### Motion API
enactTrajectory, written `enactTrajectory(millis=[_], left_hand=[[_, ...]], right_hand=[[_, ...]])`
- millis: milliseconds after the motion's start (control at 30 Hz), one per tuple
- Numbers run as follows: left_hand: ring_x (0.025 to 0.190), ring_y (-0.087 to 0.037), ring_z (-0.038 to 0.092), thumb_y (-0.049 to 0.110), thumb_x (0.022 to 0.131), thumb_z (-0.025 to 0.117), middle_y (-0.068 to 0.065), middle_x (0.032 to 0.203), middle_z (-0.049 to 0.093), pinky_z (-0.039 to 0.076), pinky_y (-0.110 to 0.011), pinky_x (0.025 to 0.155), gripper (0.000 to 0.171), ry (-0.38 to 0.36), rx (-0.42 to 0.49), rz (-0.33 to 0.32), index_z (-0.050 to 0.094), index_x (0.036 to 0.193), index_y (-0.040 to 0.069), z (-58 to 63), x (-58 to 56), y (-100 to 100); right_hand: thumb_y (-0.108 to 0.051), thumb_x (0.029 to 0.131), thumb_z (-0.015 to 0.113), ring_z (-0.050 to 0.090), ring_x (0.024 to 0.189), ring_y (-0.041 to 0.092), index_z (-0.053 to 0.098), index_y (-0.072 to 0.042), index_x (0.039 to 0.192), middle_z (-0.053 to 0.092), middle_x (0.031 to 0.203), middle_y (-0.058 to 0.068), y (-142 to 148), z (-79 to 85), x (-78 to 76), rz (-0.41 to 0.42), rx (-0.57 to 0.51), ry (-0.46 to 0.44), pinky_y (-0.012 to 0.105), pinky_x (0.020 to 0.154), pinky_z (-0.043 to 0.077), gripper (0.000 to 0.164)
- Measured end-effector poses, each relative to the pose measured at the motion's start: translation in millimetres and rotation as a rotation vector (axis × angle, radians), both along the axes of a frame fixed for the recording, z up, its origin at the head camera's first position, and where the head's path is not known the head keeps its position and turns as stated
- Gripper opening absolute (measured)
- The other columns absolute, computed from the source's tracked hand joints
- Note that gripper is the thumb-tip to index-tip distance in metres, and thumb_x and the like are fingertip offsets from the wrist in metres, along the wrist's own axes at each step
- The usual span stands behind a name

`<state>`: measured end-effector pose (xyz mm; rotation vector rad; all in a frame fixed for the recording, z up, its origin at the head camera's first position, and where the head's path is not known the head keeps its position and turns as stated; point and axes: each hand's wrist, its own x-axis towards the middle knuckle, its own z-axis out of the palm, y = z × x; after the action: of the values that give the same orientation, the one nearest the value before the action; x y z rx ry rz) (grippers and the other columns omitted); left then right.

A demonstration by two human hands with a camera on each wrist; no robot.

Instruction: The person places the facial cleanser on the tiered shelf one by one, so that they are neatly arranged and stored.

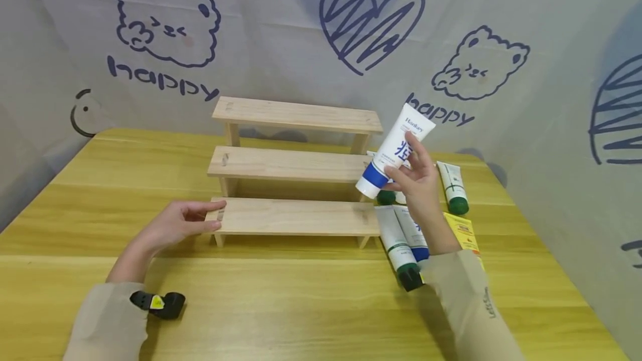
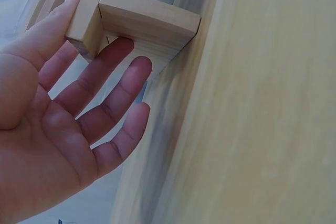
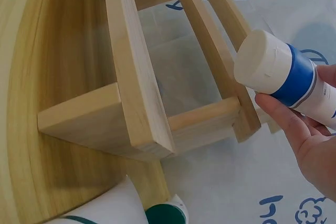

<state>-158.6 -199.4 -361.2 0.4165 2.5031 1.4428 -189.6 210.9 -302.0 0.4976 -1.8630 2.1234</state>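
Observation:
A three-tier wooden display shelf (image 1: 296, 217) stands on the table. At the left end of its lowest board, my left hand (image 1: 183, 222) holds on, thumb at the front edge and index finger farther back. In the left wrist view, the other fingers of that hand (image 2: 79, 103) are loosely bent beside the shelf's leg (image 2: 149, 17). Between thumb and fingers, my right hand (image 1: 418, 183) grips a white squeeze tube (image 1: 396, 146) with blue print and a blue band. The tube is tilted, its white cap (image 3: 262, 61) pointing down beside the shelf's right end.
Right of the shelf lie several tubes: a white tube with a green cap (image 1: 453, 188), another green-banded tube (image 1: 396, 238), a blue-ended one (image 1: 413, 233) and a yellow package (image 1: 461, 230) partly behind my right forearm. A printed cloth (image 1: 281, 32) hangs behind the table (image 1: 281, 299).

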Motion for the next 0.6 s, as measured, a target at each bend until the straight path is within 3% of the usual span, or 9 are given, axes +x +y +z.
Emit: enactTrajectory(millis=[67,600], left_hand=[[0.098,-0.026,0.041,0.031,0.083,0.063,-0.023,0.135,0.036,0.039,-0.034,0.077,0.055,-0.001,-0.004,0.002,0.048,0.129,0.005,0.6,-0.3,0],[0.104,-0.029,0.043,0.03,0.084,0.062,-0.024,0.135,0.035,0.039,-0.039,0.081,0.054,0.014,-0.02,-0.008,0.047,0.129,0.005,1.4,0.7,0]], right_hand=[[0.016,0.082,0.051,0.057,0.093,0.021,0.033,-0.016,0.139,0.038,0.132,0.013,-2,-0.4,-1.3,0.005,-0.003,0.008,0.03,0.058,0.051,0.068],[0.013,0.083,0.052,0.053,0.1,0.026,0.03,-0.016,0.14,0.038,0.134,0.009,-30,13.1,-9.7,0.029,0.0,0.062,0.034,0.066,0.05,0.068]])
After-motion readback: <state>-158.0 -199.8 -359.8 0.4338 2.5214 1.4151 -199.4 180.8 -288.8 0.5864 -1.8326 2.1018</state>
